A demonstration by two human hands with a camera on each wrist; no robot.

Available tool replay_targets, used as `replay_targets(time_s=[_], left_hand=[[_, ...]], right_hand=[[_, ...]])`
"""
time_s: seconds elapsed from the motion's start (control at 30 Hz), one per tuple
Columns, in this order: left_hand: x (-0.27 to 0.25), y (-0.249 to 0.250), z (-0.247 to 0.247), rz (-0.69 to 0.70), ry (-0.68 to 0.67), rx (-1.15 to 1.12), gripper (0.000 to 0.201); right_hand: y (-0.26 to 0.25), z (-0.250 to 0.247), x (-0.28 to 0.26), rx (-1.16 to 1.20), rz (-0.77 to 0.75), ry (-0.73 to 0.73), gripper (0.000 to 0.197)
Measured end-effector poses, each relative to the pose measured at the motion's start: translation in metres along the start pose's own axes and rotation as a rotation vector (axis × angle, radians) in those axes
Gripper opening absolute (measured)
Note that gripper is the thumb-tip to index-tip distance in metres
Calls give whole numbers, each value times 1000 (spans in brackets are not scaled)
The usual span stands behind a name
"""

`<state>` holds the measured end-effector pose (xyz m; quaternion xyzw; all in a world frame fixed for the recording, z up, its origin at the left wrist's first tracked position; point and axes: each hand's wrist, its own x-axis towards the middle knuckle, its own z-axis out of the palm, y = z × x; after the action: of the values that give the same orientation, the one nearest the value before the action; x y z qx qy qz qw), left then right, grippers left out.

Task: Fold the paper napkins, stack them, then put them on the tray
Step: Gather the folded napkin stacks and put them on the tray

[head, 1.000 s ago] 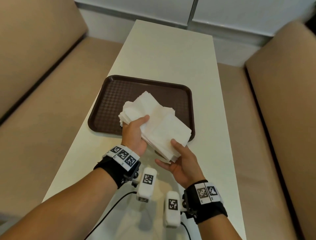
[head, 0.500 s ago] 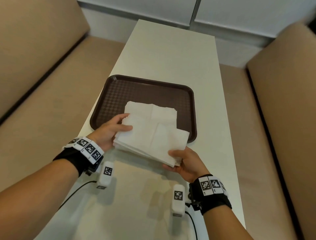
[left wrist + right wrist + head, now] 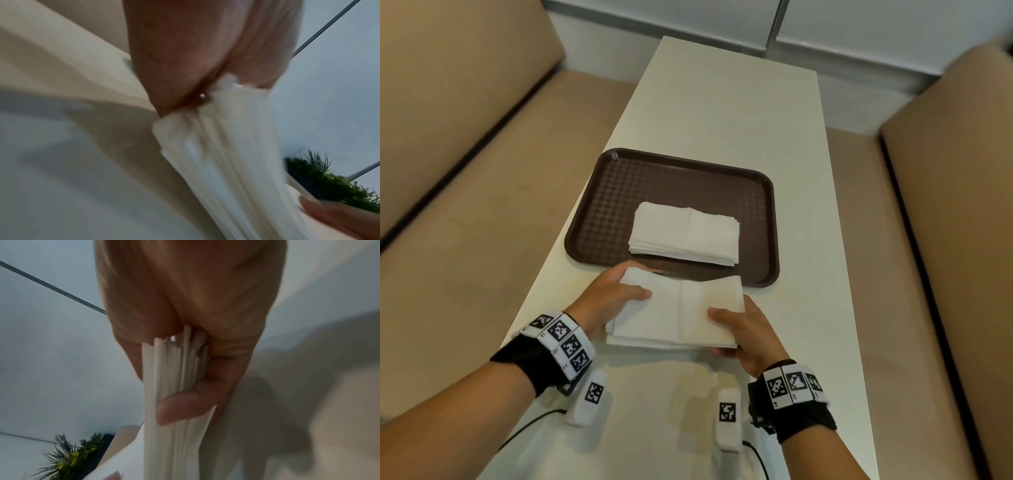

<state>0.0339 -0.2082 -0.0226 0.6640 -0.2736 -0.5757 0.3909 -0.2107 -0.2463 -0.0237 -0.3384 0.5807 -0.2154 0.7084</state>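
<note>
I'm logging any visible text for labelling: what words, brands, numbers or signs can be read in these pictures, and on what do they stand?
No readable word, brand or number in any view.
Left wristband: black-and-white square code markers, plus tiny marks too small to read.
Right wristband: the same kind of markers, with tiny unreadable marks.
Two white wrist cameras: one code marker each, no text.
Tray, held napkins and stacked napkins: blank.

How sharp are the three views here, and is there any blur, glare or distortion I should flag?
Head view: sharp and evenly lit, wide-angle bending at the edges, soft shadows on the table under the held napkins. Left wrist view: strong motion blur over the left hand and napkin edges. Right wrist view: softer blur, the right hand fills the frame; no glare.
</note>
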Motion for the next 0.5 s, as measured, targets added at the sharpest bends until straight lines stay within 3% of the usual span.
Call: replay_targets(time_s=[0.1,0.27,0.4,0.5], left_hand=[[-4,-12,14,45,201,-44,20],[-6,-22,19,145,278,16,39],[-11,-28,17,71,208,133,47],[-10,-23,12,-29,145,100,58]], right_hand=[[1,6,1,-15,-23,37,39],[1,2,0,-85,-17,62,30],[4,-3,0,-154,-3,56,22],[3,-5,-1,-122,6,25,23]])
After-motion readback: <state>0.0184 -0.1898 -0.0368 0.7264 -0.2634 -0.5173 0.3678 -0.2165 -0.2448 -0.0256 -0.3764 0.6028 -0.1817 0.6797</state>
